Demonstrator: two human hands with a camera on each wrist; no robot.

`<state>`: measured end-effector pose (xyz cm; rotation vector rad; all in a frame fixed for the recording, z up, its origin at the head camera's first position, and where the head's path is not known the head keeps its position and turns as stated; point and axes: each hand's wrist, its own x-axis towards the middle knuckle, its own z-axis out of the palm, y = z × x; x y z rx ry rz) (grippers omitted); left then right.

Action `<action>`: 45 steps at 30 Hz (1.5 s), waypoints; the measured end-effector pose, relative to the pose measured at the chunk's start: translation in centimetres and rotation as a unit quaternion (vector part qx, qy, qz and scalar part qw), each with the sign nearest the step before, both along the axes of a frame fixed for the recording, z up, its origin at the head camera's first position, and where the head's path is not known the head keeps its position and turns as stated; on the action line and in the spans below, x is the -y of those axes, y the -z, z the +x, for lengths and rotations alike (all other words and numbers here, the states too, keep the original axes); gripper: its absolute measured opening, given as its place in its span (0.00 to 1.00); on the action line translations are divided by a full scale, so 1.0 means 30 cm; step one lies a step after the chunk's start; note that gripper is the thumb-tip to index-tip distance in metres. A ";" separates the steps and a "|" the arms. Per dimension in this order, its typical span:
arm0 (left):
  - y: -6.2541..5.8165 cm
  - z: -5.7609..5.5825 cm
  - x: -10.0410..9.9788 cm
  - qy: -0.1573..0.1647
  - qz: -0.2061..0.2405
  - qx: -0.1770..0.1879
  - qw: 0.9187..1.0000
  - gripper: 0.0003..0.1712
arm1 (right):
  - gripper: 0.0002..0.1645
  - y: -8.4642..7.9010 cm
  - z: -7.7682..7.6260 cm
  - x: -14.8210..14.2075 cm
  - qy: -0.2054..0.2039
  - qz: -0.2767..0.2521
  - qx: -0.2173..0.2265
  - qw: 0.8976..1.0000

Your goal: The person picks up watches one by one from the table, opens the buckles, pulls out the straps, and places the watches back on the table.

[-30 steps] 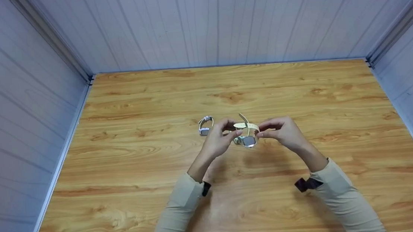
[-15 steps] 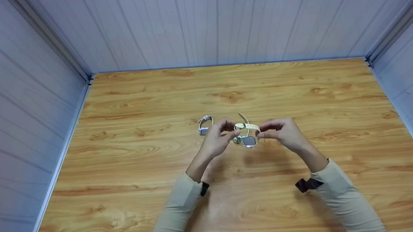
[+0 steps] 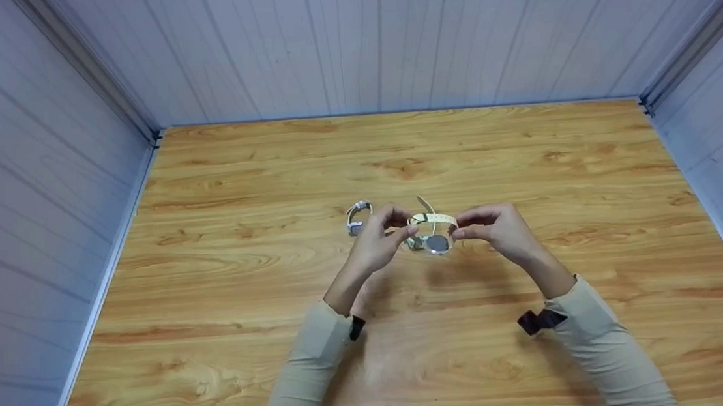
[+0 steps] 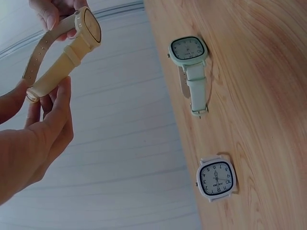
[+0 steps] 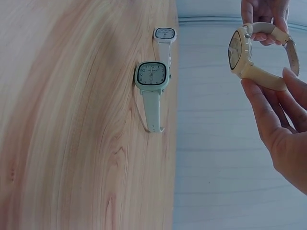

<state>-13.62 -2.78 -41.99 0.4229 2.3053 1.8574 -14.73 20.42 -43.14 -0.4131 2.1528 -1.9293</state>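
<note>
A pale yellow wristwatch (image 4: 57, 74) is held up between both hands, its strap bent into a loop. My left hand (image 3: 375, 244) pinches the strap at its buckle end, thumb and fingertips on either side. My right hand (image 3: 498, 230) pinches the other side of the loop, as the right wrist view shows with fingers (image 5: 261, 103) under the strap near the case. A mint green wristwatch (image 4: 188, 50) lies on the table, largely covered by the hands and yellow watch in the head view. Left of it lies a white wristwatch (image 4: 216, 178), face tilted toward me.
The wood-grain table (image 3: 250, 356) is bounded by white panel walls (image 3: 347, 40) at the back and both sides. Dark wrist mounts (image 3: 542, 321) sit at the beige sleeves (image 3: 602, 339).
The strap's tip, which stuck out leftward past the buckle, now curves in at the left fingertips. Both hands keep nearly the same place; the other watches stay put.
</note>
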 end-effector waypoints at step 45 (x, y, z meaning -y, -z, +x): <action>0.150 -0.152 -0.118 -0.017 0.162 0.214 0.963 0.07 | 0.18 0.307 -0.150 -0.150 0.028 -0.066 0.111 0.991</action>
